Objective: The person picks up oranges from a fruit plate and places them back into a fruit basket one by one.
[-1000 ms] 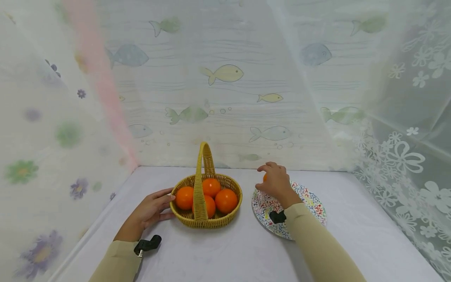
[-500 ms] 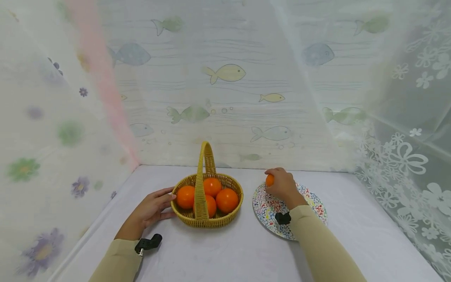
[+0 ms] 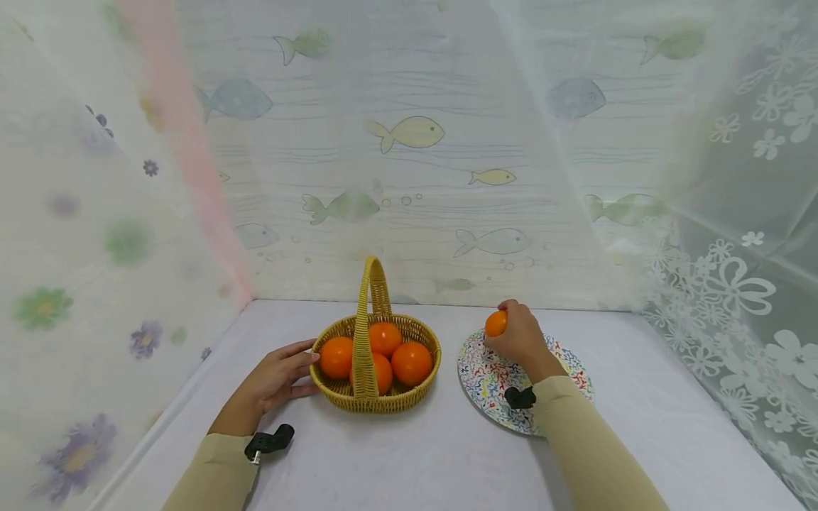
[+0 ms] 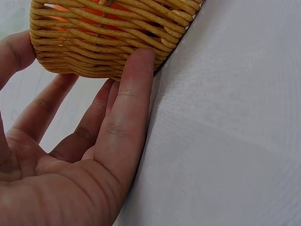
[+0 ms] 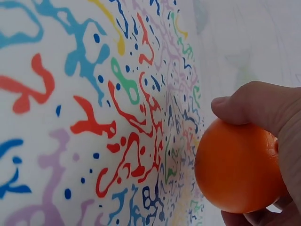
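In the head view, my right hand (image 3: 522,339) grips an orange (image 3: 495,323) over the far left part of a round plate (image 3: 486,383) with a multicoloured squiggle pattern. The right wrist view shows that orange (image 5: 237,167) between thumb and fingers; whether it touches the plate I cannot tell. My left hand (image 3: 271,382) rests against the left side of a yellow wicker basket (image 3: 383,404) with a tall handle. Its fairly straight fingers touch the woven wall (image 4: 94,52) in the left wrist view. Several oranges (image 3: 412,363) lie inside the basket, one partly behind the handle.
A white cloth (image 3: 409,461) covers the table. Behind it hangs a translucent curtain (image 3: 409,213) printed with fish, with flowered sheeting (image 3: 96,284) at the left and more at the right. Each wrist carries a small black camera mount (image 3: 270,441).
My right hand has moved right and a little lower over the plate, holding the orange, which now shows more. The left hand and the basket have stayed in place.
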Action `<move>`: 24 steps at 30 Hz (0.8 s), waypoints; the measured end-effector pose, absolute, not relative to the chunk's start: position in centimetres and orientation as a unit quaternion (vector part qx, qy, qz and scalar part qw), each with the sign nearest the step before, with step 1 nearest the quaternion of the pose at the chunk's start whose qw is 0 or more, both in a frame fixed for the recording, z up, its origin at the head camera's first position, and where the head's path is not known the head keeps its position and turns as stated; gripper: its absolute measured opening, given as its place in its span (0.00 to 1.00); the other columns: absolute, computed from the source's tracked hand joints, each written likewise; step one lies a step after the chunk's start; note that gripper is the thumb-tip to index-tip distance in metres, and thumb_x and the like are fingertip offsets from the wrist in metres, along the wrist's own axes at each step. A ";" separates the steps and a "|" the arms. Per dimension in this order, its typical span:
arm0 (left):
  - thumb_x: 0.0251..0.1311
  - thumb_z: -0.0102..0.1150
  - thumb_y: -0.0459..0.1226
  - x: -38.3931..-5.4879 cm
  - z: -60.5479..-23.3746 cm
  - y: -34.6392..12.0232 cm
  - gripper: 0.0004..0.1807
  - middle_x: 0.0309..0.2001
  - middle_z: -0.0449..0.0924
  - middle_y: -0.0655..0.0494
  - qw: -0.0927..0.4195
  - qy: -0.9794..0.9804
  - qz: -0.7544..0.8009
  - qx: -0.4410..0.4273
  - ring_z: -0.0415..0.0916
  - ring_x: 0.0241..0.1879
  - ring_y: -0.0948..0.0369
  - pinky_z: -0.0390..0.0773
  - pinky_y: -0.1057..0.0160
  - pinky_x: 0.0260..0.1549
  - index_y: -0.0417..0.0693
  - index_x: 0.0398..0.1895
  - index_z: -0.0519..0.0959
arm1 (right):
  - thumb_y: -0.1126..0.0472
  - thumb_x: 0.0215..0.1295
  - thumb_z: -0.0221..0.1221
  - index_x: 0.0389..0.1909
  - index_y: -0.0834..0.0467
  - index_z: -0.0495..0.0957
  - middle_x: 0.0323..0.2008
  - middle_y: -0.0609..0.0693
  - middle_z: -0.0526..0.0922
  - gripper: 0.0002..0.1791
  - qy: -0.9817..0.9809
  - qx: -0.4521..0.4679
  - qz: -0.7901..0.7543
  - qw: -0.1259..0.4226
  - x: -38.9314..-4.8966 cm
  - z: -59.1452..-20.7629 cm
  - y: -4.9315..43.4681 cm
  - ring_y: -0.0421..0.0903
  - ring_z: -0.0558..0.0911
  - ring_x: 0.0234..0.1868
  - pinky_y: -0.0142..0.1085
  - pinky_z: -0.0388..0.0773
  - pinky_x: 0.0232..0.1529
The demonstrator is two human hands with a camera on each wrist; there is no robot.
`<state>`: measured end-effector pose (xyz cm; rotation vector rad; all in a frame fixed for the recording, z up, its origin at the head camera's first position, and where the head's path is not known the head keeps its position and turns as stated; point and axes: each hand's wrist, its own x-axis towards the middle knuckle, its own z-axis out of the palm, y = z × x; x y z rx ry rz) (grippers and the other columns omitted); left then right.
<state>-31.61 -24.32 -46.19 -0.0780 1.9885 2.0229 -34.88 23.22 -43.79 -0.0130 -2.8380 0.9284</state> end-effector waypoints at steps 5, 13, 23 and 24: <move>0.69 0.66 0.45 -31.6 -46.2 -24.3 0.36 0.72 0.71 0.45 0.153 0.694 0.703 -0.022 0.82 0.57 0.55 0.85 0.43 0.53 0.50 0.78 0.67 | 0.57 0.54 0.75 0.67 0.59 0.67 0.61 0.64 0.69 0.41 -0.942 -0.005 0.321 0.093 -34.7 -43.6 23.4 0.62 0.76 0.55 0.58 0.81 0.59; 0.68 0.67 0.45 -31.8 -46.4 -24.4 0.37 0.72 0.71 0.46 0.152 0.694 0.703 -0.026 0.82 0.57 0.56 0.85 0.44 0.52 0.50 0.78 0.67 | 0.52 0.56 0.75 0.69 0.58 0.69 0.60 0.62 0.73 0.42 -0.936 0.027 0.330 0.116 -34.6 -42.6 22.6 0.60 0.77 0.54 0.56 0.82 0.57; 0.68 0.67 0.46 -31.9 -46.6 -24.7 0.38 0.73 0.70 0.47 0.157 0.694 0.702 -0.023 0.82 0.57 0.57 0.85 0.44 0.53 0.51 0.78 0.66 | 0.50 0.56 0.76 0.65 0.56 0.68 0.56 0.58 0.76 0.40 -0.928 0.044 0.346 0.130 -34.3 -40.8 21.0 0.56 0.78 0.50 0.50 0.84 0.54; 0.68 0.67 0.47 -31.9 -46.6 -24.7 0.38 0.73 0.70 0.47 0.156 0.695 0.702 -0.023 0.82 0.57 0.57 0.85 0.44 0.53 0.51 0.78 0.66 | 0.50 0.56 0.76 0.64 0.56 0.69 0.56 0.57 0.76 0.39 -0.927 0.047 0.346 0.134 -34.3 -40.7 20.9 0.56 0.78 0.51 0.51 0.84 0.54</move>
